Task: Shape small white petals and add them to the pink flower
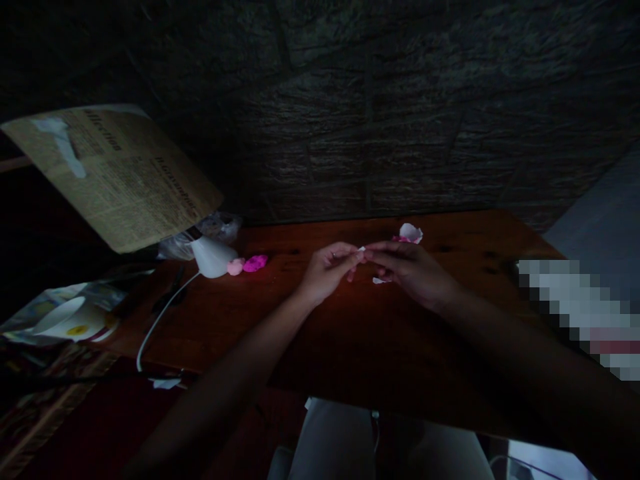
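My left hand [327, 268] and my right hand [413, 272] meet above the wooden table. Their fingertips pinch a small white piece [362, 249] between them; its kind is too small to make out. Just beyond my right hand lies a white, jagged-edged, cup-like thing [411, 233] with some pink at its base. Below the right fingers rests a little white scrap [379, 281]. Off to the left, a pale pink lump [235, 267] touches a bright pink lump [256, 263] beside the lamp base.
A lamp with a newsprint shade [120, 180] and white base [214, 257] stands at the left. Its white cord [155, 325] runs over the table's [300, 340] front edge. A white paper cup [75, 320] lies at far left. A stone-like wall [325, 133] rises behind.
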`<state>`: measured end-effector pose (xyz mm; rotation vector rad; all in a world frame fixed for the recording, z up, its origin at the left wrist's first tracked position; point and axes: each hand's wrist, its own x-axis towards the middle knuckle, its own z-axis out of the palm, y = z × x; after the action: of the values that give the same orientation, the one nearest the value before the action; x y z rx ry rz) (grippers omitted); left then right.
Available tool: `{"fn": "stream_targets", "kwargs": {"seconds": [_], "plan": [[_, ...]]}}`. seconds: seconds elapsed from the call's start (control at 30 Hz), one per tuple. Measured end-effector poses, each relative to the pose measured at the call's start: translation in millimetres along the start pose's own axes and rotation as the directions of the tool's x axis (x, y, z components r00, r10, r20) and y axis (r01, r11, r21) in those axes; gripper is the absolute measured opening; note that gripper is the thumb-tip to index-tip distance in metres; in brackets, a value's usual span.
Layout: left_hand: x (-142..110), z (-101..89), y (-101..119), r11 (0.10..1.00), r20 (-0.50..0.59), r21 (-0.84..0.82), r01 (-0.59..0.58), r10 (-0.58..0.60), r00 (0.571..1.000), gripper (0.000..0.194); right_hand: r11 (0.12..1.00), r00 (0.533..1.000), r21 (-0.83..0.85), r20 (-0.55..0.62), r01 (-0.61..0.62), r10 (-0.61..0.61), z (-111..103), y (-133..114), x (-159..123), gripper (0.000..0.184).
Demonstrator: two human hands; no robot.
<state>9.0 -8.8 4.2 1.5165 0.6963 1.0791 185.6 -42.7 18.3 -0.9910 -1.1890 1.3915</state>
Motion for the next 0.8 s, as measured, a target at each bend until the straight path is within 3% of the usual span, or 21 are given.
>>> {"fn": "stream_targets", "kwargs": {"seconds": [0.27, 0.57, 0.8], "plan": [[1.8, 0.2, -5.0, 1.000, 0.019, 0.008, -0.001, 0.001, 1.000, 0.031, 1.000, 1.000, -0.009, -0.028, 0.004, -0.004, -1.9, 2.3, 2.5, 0.028], [2.2, -2.7, -5.7, 0.974, 0.097, 0.208, -0.088, 0.069, 0.993, 0.029, 0.984, 0.996, -0.154, -0.001, 0.085, -0.087, -3.9, 4.2, 2.2, 0.028], [1.9, 0.2, -7.3, 0.989, 0.086, 0.140, -0.035, 0.024, 0.996, 0.030, 0.970, 0.995, -0.225, 0.006, 0.098, -0.099, -2.3, 2.8, 2.9, 0.032]]}}
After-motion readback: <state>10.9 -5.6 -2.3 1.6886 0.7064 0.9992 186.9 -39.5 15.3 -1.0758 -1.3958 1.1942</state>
